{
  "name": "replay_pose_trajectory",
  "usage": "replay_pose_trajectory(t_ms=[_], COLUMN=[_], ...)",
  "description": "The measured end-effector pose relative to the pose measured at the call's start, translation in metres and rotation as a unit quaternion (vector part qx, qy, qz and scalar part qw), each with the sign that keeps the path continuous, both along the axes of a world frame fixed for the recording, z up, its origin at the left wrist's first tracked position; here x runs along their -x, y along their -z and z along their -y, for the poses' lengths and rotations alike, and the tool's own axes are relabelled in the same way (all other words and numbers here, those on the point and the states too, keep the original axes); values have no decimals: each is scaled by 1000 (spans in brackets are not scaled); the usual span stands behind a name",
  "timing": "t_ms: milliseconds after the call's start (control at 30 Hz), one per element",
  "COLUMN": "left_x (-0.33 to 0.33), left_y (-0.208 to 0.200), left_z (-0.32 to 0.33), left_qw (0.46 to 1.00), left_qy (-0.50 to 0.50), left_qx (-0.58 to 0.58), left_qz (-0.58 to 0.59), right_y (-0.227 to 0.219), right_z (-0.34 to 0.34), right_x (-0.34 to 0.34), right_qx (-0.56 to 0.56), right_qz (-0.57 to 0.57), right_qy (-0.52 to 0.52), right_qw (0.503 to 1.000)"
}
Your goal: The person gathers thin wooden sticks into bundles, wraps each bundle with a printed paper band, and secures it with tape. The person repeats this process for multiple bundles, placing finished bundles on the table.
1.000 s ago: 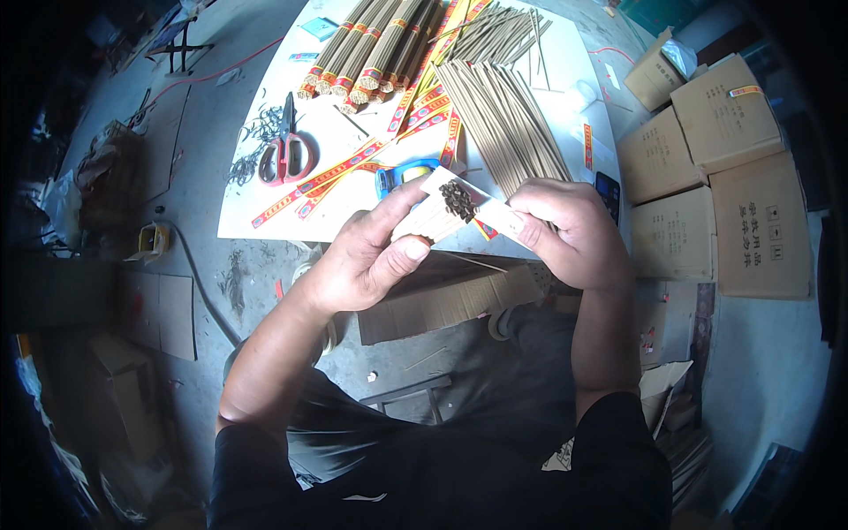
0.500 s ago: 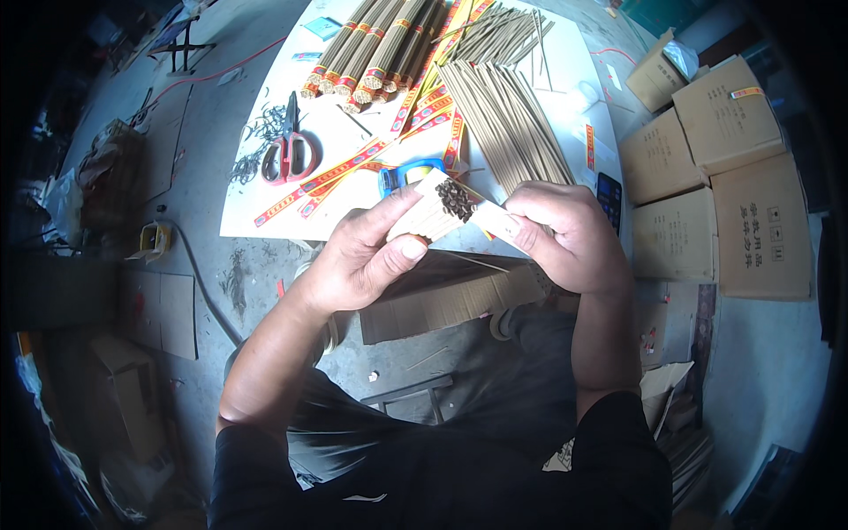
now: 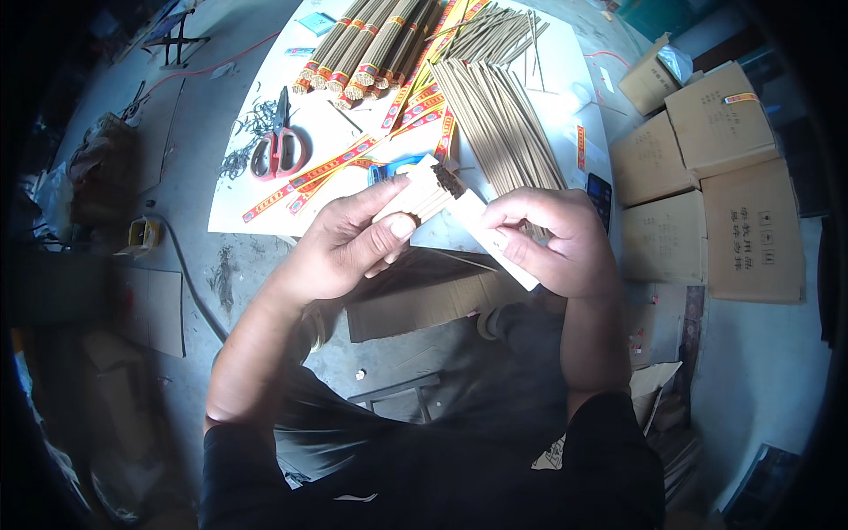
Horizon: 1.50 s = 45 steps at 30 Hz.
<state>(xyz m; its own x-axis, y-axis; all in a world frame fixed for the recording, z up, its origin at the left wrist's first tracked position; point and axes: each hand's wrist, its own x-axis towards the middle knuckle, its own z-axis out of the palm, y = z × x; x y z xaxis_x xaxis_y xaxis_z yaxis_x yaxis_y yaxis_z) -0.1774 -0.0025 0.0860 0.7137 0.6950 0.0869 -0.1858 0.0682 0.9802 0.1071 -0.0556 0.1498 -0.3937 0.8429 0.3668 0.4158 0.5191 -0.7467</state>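
Note:
My left hand (image 3: 349, 243) is closed around a bundle of pale sticks (image 3: 422, 198), whose packed dark brown ends point up and to the right. The thumb lies across the near side of the bundle. Close on the right, my right hand (image 3: 561, 238) pinches a white paper strip (image 3: 519, 271) between thumb and bent fingers. The strip's upper end meets the bundle beside the dark ends, and its lower end sticks out below my fingers. Just behind the bundle is a blue object (image 3: 402, 166), partly covered by my left hand.
On the white table (image 3: 340, 199) lie red-handled scissors (image 3: 281, 146), red-and-yellow printed strips (image 3: 309, 181), banded stick bundles (image 3: 375, 53) and loose brown sticks (image 3: 499, 124). A phone (image 3: 600, 196) sits at the right edge. Cardboard boxes (image 3: 751, 221) stand on the right; a cardboard piece (image 3: 415, 305) is below my hands.
The white strip has swung downward, and more of its lower end shows below my right hand. The bundle has turned slightly, so its dark ends show less. My left hand keeps its grip.

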Motion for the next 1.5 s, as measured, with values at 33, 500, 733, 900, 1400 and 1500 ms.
replay_pose_trajectory(t_ms=[33, 500, 733, 900, 1400, 1500], left_x=[-1, -5, -5, -10, -16, -17], left_y=[-1, -23, -30, -24, -23, -20], left_z=[-1, -1, -3, 4, 24, 20], left_qw=[1000, 993, 989, 987, 940, 948], left_qy=[4, -23, -6, -12, -46, -38], left_qx=[24, 35, 32, -39, -213, -210], left_qz=[2, -110, -144, -159, -261, -237], right_y=[-2, 6, 6, 1, 15, 16], right_z=[0, -2, -1, 2, -8, -7], right_x=[-3, 3, 11, 16, 17, 20], right_qx=[10, -105, -203, -255, -143, -129], right_qz=[13, 68, 107, 160, 147, 127], right_qy=[-12, -16, 2, 31, -10, 11], right_qw=[1000, 992, 973, 953, 979, 983])
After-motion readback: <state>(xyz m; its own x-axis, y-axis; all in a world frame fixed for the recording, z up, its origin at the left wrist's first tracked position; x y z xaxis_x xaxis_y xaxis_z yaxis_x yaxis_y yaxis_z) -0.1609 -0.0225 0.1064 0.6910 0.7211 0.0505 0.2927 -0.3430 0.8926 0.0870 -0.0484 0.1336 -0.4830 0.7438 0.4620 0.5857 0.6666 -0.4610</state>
